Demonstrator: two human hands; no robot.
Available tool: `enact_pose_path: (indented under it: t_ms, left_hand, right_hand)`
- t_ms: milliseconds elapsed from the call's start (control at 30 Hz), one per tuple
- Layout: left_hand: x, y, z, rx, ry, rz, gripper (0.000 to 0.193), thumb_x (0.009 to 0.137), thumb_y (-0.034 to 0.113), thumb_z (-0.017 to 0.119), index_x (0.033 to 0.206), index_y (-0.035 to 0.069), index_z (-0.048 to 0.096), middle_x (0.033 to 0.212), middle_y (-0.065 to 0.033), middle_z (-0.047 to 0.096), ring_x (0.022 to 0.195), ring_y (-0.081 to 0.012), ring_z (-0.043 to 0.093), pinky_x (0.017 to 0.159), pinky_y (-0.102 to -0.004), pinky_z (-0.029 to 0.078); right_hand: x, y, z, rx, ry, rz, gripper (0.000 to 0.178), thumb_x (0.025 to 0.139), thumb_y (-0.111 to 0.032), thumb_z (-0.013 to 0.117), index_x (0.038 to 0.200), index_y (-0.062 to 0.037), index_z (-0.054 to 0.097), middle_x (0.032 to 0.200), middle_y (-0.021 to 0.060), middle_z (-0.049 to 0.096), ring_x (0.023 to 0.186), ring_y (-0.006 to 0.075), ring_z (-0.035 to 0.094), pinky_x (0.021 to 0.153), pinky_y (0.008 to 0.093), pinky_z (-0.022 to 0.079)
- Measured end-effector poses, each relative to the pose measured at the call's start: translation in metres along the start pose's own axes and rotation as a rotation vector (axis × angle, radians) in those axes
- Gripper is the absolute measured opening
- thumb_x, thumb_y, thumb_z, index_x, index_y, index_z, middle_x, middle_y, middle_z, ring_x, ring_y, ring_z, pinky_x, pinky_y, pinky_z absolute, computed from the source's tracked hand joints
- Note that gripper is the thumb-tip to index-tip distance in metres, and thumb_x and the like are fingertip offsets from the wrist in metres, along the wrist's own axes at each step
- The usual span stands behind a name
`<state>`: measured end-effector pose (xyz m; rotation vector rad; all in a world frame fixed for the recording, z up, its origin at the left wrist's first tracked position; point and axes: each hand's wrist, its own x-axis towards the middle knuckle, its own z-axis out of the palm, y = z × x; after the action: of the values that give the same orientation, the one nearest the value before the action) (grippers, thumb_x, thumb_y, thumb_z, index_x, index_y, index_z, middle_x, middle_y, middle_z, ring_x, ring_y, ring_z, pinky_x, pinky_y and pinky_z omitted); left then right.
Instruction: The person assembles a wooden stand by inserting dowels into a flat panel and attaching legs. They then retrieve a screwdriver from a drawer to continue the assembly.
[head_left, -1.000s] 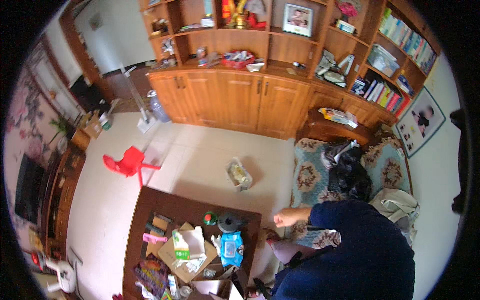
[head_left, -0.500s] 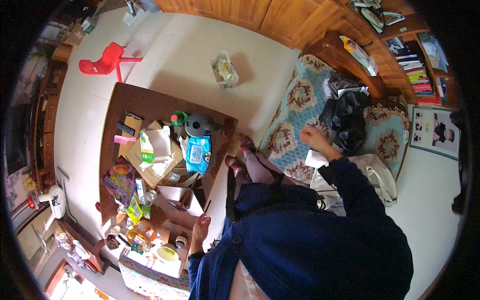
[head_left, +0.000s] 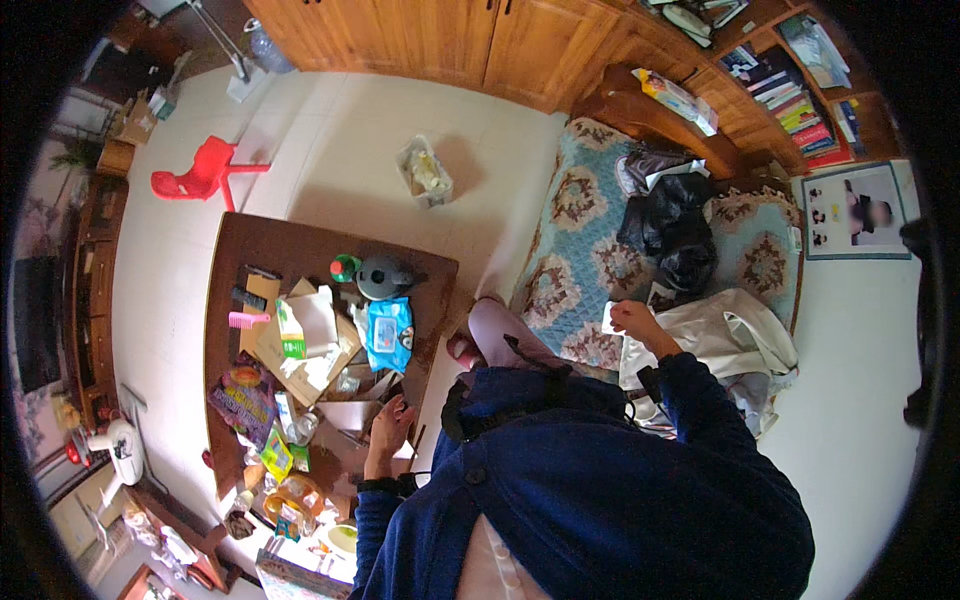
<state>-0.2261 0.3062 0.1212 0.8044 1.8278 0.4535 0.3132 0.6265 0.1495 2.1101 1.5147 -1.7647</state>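
Note:
On the right, my right hand (head_left: pixel 634 321) has its fingers curled at a small white object (head_left: pixel 608 318), mostly covered by the hand, by the edge of the patterned sofa. What kind of object it is I cannot make out. A cream-coloured bag or cloth (head_left: pixel 735 325) lies just beside that hand. Over the near right edge of the dark brown table, my left hand (head_left: pixel 388 432) is open, its fingers apart, close to a silver-grey box-like thing (head_left: pixel 348 414). A thin dark stick (head_left: pixel 417 442) shows next to it, apparently apart from the fingers.
The cluttered table (head_left: pixel 262 232) holds a blue wipes pack (head_left: pixel 389 335), a dark grey rounded pot (head_left: pixel 384 277), a pink comb (head_left: pixel 248 320) and a purple bag (head_left: pixel 245 403). Black bundles (head_left: pixel 680 225) lie on the sofa (head_left: pixel 545 285). A red chair (head_left: pixel 205 175) and clear bin (head_left: pixel 425 172) stand beyond.
My right hand has come down toward me onto the white object. My left hand has moved slightly up and left, its fingers opening. My view has shifted, and one foot has moved.

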Motion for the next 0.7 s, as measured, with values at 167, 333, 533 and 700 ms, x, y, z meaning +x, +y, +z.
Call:
enact_pose_path:
  t_ms: [167,333,533,700]
  left_hand:
    - [0.05,0.026,-0.001,0.082,-0.024,0.041,0.059,0.094,0.035,0.069,0.14,0.0,0.055,0.124,-0.0246,0.069,0.11,-0.0339,0.07,0.092,-0.0421,0.056]
    - [0.086,0.074,0.001,0.166,-0.006,-0.038,0.057,0.093,0.032,0.071,0.14,0.001,0.056,0.121,-0.0224,0.07,0.106,-0.0329,0.072,0.089,-0.0406,0.056]
    - [0.093,0.123,0.012,0.195,0.142,-0.151,0.05,0.095,0.033,0.07,0.133,0.001,0.061,0.102,-0.0187,0.076,0.097,-0.0324,0.073,0.082,-0.0413,0.057]
    - [0.102,0.177,0.032,0.251,0.113,-0.178,0.047,0.094,0.03,0.069,0.133,0.006,0.061,0.107,-0.0238,0.073,0.102,-0.0372,0.072,0.085,-0.0449,0.056]
  right_hand:
    - [-0.006,-0.006,-0.035,-0.049,0.035,-0.002,0.039,0.096,-0.044,0.063,0.11,-0.008,0.067,0.095,0.0049,0.073,0.086,0.017,0.069,0.072,0.0351,0.052]
    - [0.04,0.01,-0.068,-0.07,-0.114,0.095,0.04,0.099,-0.046,0.061,0.113,-0.0084,0.066,0.099,0.0072,0.073,0.09,0.0192,0.07,0.072,0.0361,0.053]
    - [0.165,0.007,-0.14,-0.359,-0.431,-0.394,0.025,0.096,-0.031,0.063,0.095,-0.0061,0.067,0.094,0.0058,0.072,0.086,0.0201,0.067,0.068,0.0362,0.052]
    - [0.248,-0.091,-0.214,-0.168,-0.268,-0.18,0.03,0.103,-0.035,0.06,0.103,-0.0059,0.066,0.089,0.0037,0.069,0.073,0.0136,0.063,0.061,0.0312,0.049]
